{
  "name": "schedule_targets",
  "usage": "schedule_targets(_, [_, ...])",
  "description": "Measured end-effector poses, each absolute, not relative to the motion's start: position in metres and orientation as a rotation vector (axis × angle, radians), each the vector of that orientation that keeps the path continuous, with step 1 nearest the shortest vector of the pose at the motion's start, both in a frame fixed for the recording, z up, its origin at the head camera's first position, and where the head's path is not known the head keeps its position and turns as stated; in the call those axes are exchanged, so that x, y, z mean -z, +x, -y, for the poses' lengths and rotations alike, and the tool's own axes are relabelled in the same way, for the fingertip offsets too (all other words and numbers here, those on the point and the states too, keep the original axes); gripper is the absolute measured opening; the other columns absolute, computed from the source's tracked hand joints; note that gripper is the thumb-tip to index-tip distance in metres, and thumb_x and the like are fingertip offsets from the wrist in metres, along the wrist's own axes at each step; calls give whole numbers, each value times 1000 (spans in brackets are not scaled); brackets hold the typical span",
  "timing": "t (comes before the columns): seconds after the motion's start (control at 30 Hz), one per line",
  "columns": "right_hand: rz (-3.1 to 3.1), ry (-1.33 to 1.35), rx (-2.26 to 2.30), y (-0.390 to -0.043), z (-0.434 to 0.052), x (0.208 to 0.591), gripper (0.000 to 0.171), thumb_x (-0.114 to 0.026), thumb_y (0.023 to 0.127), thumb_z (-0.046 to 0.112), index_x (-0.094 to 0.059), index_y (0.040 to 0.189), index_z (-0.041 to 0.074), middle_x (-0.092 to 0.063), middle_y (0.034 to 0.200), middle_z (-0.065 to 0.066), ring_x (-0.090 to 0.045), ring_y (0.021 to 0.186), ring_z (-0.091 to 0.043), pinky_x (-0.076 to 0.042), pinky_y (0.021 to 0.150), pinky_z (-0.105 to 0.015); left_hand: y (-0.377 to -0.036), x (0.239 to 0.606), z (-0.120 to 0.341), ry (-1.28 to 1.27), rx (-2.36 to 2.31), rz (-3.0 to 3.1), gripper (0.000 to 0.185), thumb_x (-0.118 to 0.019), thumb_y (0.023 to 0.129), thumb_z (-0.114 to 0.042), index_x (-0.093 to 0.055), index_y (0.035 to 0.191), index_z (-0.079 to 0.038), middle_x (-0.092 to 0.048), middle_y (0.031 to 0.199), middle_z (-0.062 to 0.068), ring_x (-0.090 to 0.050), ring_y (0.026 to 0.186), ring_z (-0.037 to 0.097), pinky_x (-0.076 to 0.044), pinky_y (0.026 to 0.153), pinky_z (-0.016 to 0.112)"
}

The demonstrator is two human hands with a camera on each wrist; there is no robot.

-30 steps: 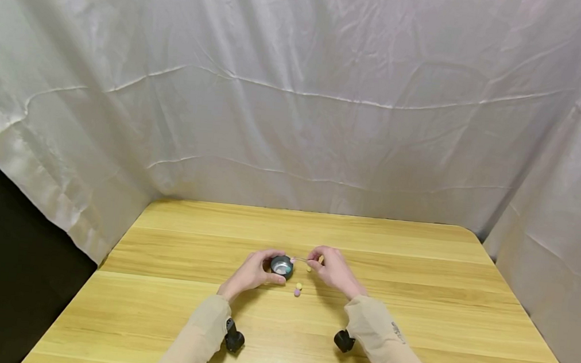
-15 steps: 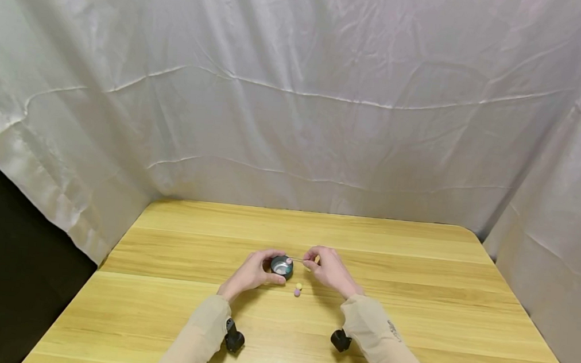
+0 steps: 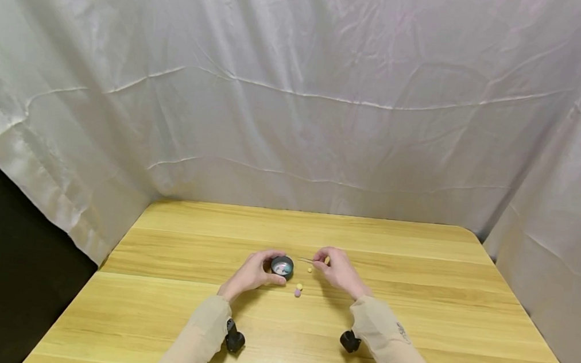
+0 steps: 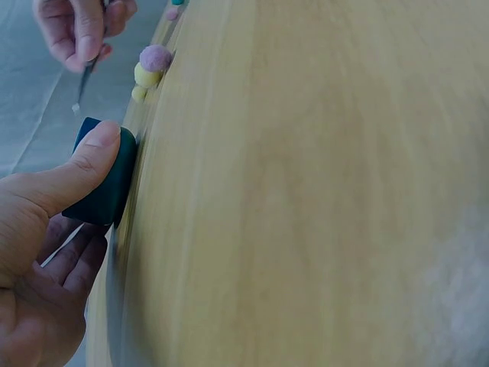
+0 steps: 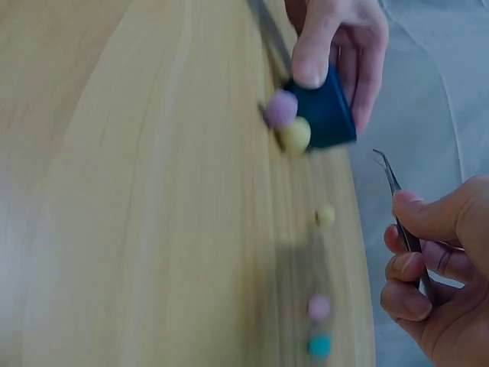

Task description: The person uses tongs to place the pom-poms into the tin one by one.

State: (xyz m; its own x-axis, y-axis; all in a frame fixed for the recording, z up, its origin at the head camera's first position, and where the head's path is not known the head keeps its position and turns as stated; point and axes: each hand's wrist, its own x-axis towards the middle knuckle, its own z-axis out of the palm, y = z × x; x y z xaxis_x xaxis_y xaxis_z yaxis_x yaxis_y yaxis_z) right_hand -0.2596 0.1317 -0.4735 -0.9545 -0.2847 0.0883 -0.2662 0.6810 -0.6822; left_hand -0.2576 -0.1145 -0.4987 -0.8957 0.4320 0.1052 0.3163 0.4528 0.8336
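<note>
The left hand (image 3: pixel 251 272) holds the small dark cup (image 3: pixel 282 266) on the worktop (image 3: pixel 412 330), thumb pressed on its wall. The right hand (image 3: pixel 338 271) pinches thin tweezers (image 5: pixel 399 200); their tips look empty. The little balls (image 5: pixel 294 134) beside the cup seem light and soft, so they may roll; take one gently across its middle. What lies inside the cup is hard to see.

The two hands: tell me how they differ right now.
The left hand grips the small dark cup, thumb against its side; the right hand pinches thin tweezers. The left hand touches the table beside the cup; the right hand's tweezer tips point toward the cup, holding nothing. Both wear beige sleeves.
</note>
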Motion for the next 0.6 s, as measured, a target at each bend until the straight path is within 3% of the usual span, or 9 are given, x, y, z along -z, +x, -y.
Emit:
schedule_targets(0.13, [-2862, -445, 1132, -259, -144, 477, 5, -65, 95, 2, -69, 92, 2, -66, 86, -8, -53, 56, -10, -46, 52, -21, -259, 500, 115, 668, -1432, -2575, 64, -85, 80, -14, -59, 137, -1, -66, 132, 18, -64, 119, 32, -51, 104, 50])
schedule_targets(0.6, [-2849, -440, 1083, -259, -156, 484, 5, -67, 95, 6, -70, 91, 4, -67, 83, -6, -55, 61, -10, -45, 53, -21, -257, 498, 113, 663, -1430, -2576, 64, -85, 81, -13, -58, 137, 0, -65, 133, 19, -64, 120, 32, -51, 104, 50])
